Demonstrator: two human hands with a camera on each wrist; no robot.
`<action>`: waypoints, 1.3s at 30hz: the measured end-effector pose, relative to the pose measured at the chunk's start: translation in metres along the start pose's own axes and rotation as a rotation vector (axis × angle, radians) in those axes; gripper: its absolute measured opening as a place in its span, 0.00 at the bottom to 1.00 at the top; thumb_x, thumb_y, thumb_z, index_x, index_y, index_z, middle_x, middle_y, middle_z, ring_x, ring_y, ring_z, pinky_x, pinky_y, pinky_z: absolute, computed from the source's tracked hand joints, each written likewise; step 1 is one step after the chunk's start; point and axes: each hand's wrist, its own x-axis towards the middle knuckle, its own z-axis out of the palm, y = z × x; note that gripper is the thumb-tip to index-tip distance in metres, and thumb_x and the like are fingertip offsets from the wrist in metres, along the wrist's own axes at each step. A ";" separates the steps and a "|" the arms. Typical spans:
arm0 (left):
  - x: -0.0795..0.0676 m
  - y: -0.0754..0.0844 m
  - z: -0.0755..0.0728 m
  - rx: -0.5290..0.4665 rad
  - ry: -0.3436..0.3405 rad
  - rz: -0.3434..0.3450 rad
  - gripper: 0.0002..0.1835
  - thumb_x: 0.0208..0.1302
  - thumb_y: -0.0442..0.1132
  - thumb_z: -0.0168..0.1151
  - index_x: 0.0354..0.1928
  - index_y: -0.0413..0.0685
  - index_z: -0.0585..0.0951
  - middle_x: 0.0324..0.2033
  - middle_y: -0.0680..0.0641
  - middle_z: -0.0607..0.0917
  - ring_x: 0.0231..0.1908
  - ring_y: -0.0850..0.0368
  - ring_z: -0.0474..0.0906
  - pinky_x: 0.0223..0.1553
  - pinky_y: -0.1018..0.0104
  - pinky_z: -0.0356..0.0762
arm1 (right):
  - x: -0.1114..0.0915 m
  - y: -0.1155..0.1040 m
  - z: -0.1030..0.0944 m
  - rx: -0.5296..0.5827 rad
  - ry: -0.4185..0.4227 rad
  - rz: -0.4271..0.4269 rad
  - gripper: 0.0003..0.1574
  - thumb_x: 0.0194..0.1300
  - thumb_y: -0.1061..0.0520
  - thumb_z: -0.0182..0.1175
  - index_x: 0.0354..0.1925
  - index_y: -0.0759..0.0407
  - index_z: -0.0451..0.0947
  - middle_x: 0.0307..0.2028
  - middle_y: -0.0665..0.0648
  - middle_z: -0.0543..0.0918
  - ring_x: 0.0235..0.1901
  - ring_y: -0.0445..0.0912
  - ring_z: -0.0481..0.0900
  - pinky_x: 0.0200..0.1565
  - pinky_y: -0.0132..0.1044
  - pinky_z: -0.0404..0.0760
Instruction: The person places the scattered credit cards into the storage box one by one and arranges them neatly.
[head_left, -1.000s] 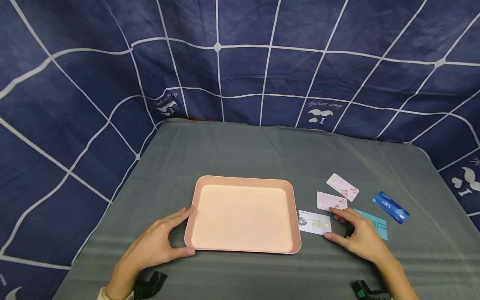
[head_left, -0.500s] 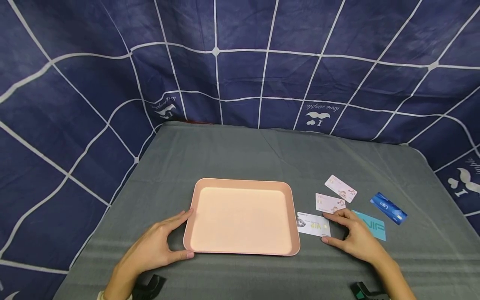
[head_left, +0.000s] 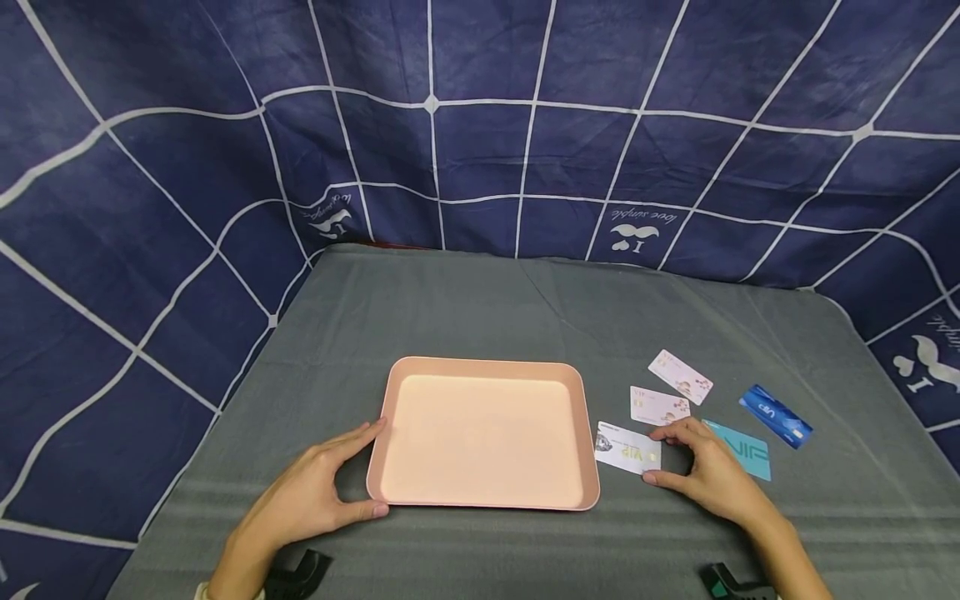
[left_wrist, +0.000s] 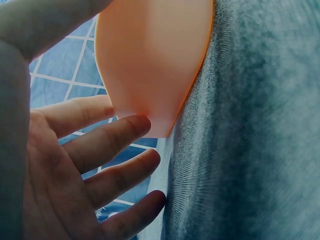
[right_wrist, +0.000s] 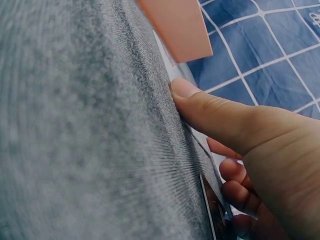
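Observation:
A shallow pink tray [head_left: 480, 372] lies on the grey cloth. My left hand [head_left: 322, 479] rests at its left end, the index fingertip at the left rim and the thumb at the near left corner. In the left wrist view the other fingers are spread and loosely bent beside the tray wall [left_wrist: 155, 75]. Right of the tray is a white VIP card [head_left: 626, 448], lying slightly askew. My right hand [head_left: 708, 467] pinches its right end between thumb and index finger. The other right fingers curl beneath the palm, next to a teal card [head_left: 750, 454].
Two pink cards, the nearer card [head_left: 658, 406] and the farther card [head_left: 681, 377], lie beyond the right hand. A blue card [head_left: 776, 417] sits farther right. Dark blue gridded fabric [head_left: 487, 142] rises behind the grey cloth [head_left: 480, 300] and along its sides.
The right index finger has drawn in from the nearer pink card to the white card's edge. The white card has turned slightly. The left hand stays at the tray.

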 end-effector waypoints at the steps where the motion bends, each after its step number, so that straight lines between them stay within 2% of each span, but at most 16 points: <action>1: 0.000 0.000 0.000 0.002 0.000 -0.001 0.51 0.43 0.64 0.77 0.69 0.49 0.73 0.63 0.50 0.77 0.59 0.49 0.76 0.62 0.80 0.60 | 0.000 0.000 0.000 -0.002 0.001 0.005 0.31 0.33 0.53 0.85 0.39 0.53 0.82 0.36 0.45 0.77 0.34 0.37 0.70 0.37 0.25 0.66; 7: -0.001 0.000 0.000 -0.004 0.000 -0.003 0.51 0.44 0.64 0.77 0.69 0.49 0.72 0.63 0.51 0.77 0.60 0.48 0.76 0.62 0.80 0.59 | 0.001 -0.002 0.001 -0.021 0.023 -0.003 0.35 0.30 0.53 0.86 0.39 0.54 0.80 0.38 0.46 0.78 0.37 0.39 0.72 0.42 0.22 0.66; 12: 0.001 0.000 0.001 -0.024 -0.002 0.004 0.50 0.44 0.63 0.77 0.69 0.49 0.72 0.64 0.53 0.76 0.60 0.49 0.75 0.63 0.83 0.56 | -0.001 -0.007 -0.001 -0.045 0.044 -0.018 0.37 0.28 0.55 0.86 0.40 0.56 0.79 0.35 0.45 0.80 0.34 0.37 0.74 0.38 0.21 0.69; 18: 0.000 -0.001 0.001 -0.023 0.008 0.001 0.50 0.44 0.63 0.78 0.69 0.50 0.72 0.63 0.52 0.77 0.60 0.49 0.76 0.62 0.84 0.56 | -0.001 -0.009 -0.001 -0.022 0.051 -0.009 0.37 0.28 0.57 0.85 0.41 0.56 0.81 0.31 0.43 0.80 0.31 0.35 0.76 0.35 0.20 0.72; 23: 0.000 -0.001 0.001 -0.016 0.005 0.002 0.50 0.44 0.64 0.77 0.69 0.49 0.73 0.63 0.53 0.77 0.60 0.49 0.76 0.62 0.84 0.55 | -0.003 -0.007 -0.001 -0.015 0.046 -0.016 0.39 0.26 0.56 0.86 0.42 0.60 0.83 0.35 0.48 0.83 0.32 0.36 0.77 0.36 0.19 0.72; 27: 0.000 0.000 0.001 -0.011 0.005 0.000 0.50 0.44 0.64 0.77 0.69 0.49 0.73 0.63 0.53 0.77 0.60 0.49 0.76 0.63 0.83 0.56 | -0.004 -0.006 -0.003 -0.042 0.043 -0.043 0.41 0.25 0.53 0.86 0.44 0.61 0.85 0.39 0.52 0.85 0.35 0.41 0.80 0.41 0.17 0.71; 32: 0.000 0.000 0.001 -0.010 0.005 -0.003 0.50 0.44 0.64 0.77 0.69 0.50 0.73 0.63 0.53 0.77 0.60 0.49 0.76 0.62 0.82 0.58 | -0.004 -0.006 -0.004 -0.070 0.042 -0.071 0.39 0.25 0.53 0.86 0.43 0.60 0.86 0.38 0.52 0.86 0.37 0.45 0.83 0.45 0.16 0.70; 39: -0.001 0.000 0.002 -0.012 0.009 0.005 0.50 0.44 0.63 0.77 0.69 0.48 0.73 0.63 0.52 0.77 0.60 0.50 0.76 0.62 0.83 0.57 | -0.004 -0.005 -0.004 -0.090 0.063 -0.103 0.36 0.26 0.53 0.86 0.40 0.61 0.87 0.37 0.51 0.86 0.37 0.45 0.83 0.45 0.17 0.70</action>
